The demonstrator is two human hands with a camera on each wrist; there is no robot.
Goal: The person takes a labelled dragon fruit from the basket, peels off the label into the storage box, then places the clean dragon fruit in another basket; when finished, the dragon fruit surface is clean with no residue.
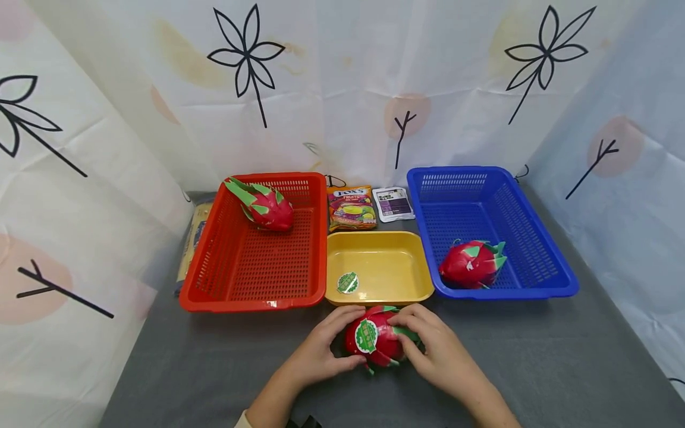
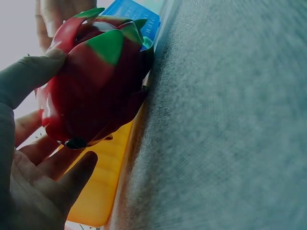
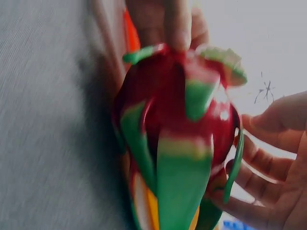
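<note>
A red dragon fruit (image 1: 381,351) with green-tipped scales lies on the grey table in front of the yellow tray, a round green sticker (image 1: 366,336) on its upper side. From the left, the left hand (image 1: 326,349) holds its rounded end between thumb and curved fingers. The right hand (image 1: 430,351) grips the leafy end with thumb and fingertips. In the left wrist view the left thumb presses on the fruit (image 2: 91,86). The right wrist view shows green leaves on the fruit (image 3: 177,110), with the right fingers (image 3: 268,167) beside them.
A red basket (image 1: 257,305) at left holds a dragon fruit (image 1: 270,208); a blue basket (image 1: 508,293) at right holds another (image 1: 472,264). The yellow tray (image 1: 385,261) between them has a green sticker (image 1: 348,283) inside. Behind it lie a candy bag (image 1: 351,208) and a white packet (image 1: 393,204).
</note>
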